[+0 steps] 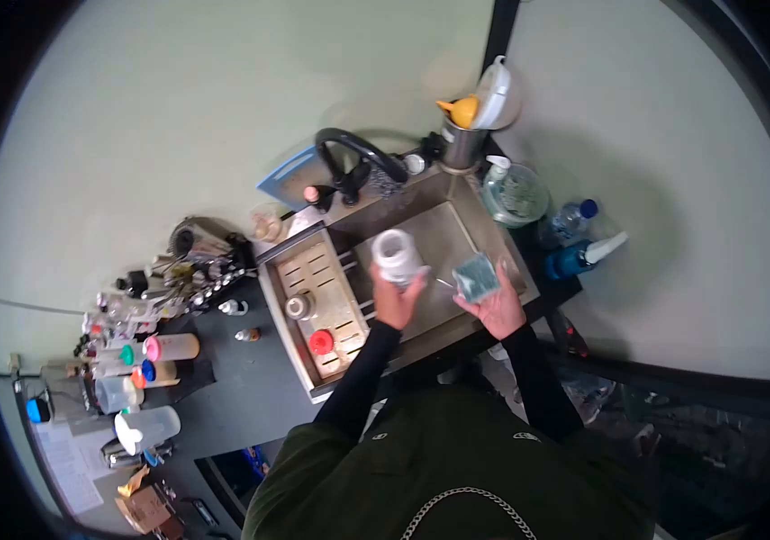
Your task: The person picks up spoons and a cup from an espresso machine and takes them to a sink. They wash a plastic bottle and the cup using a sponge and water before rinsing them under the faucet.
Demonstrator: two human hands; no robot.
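My left hand (pixel 396 301) is closed around a white plastic jar (pixel 396 259), held above the sink with its round mouth facing up. In my right hand (pixel 498 311) is a blue-green sponge (pixel 476 277), gripped at its lower right edge, to the right of the jar and apart from it. Both hands are over the steel sink basin (pixel 439 229). A red cap (pixel 320 342) and a small jar-like container (pixel 300 304) rest on the slotted drying tray (pixel 299 265) left of my left hand.
A black faucet (pixel 349 139) arches over the basin's back edge. Along the right side stand a pump bottle (pixel 513 193), a water bottle (pixel 572 220) and a blue spray bottle (pixel 574 259). A steel canister (pixel 462 148) holds utensils; several bottles crowd the left counter (pixel 241 387).
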